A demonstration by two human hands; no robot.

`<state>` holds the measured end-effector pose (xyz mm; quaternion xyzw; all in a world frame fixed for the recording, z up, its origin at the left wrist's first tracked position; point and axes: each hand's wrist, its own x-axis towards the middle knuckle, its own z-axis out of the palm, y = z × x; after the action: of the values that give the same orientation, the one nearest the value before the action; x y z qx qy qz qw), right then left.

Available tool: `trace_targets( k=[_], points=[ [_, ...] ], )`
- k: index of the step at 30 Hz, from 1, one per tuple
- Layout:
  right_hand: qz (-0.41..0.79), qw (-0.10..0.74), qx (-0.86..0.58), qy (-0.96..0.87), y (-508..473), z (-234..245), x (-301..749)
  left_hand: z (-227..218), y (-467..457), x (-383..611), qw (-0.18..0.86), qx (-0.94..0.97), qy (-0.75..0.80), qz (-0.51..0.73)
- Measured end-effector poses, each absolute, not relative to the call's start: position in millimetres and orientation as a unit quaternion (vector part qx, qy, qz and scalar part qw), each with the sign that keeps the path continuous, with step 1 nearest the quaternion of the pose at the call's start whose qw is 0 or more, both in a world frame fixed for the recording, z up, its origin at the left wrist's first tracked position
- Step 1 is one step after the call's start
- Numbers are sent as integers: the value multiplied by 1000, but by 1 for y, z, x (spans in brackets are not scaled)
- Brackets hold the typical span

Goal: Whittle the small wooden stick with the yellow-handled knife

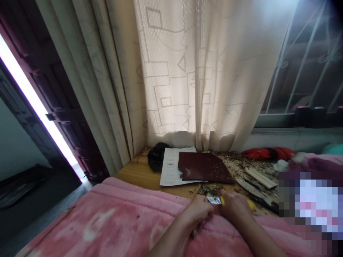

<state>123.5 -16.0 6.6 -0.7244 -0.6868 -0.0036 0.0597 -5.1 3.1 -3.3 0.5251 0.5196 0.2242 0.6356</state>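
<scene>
My left hand (197, 212) and my right hand (233, 207) sit close together at the bottom middle, resting over a pink fleece blanket (93, 214). My right hand closes around a yellow-handled utility knife (250, 204), with yellow showing on both sides of the fist. Its silver blade (213, 200) lies between my hands, touching the fingers of my left hand. Those fingers are curled, and anything inside them is hidden. Wood shavings (206, 189) lie just beyond my hands.
A wooden ledge (142, 175) beyond the blanket holds a dark red abrasive sheet (205, 167), printed white paper (171, 167), a black bag (157, 157), a pale wood strip (261, 177), a long metal blade (252, 191) and red cloth (268, 153). Curtains and window bars stand behind.
</scene>
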Motion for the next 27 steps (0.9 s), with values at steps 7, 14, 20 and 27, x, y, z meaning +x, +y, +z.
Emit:
trace_targets(
  k=[7,14,20,27],
  points=[
    [8,55,-742,-668,-14,0,122,-23,13,5,520,607,520,300],
    [5,50,-727,-685,-13,2,126,-3,5,-3,574,612,481,253],
    [11,31,-735,-678,-14,4,123,-5,6,-2,565,625,468,267],
    [19,23,-732,-680,-13,3,126,-15,9,-1,517,648,500,250]
  ],
)
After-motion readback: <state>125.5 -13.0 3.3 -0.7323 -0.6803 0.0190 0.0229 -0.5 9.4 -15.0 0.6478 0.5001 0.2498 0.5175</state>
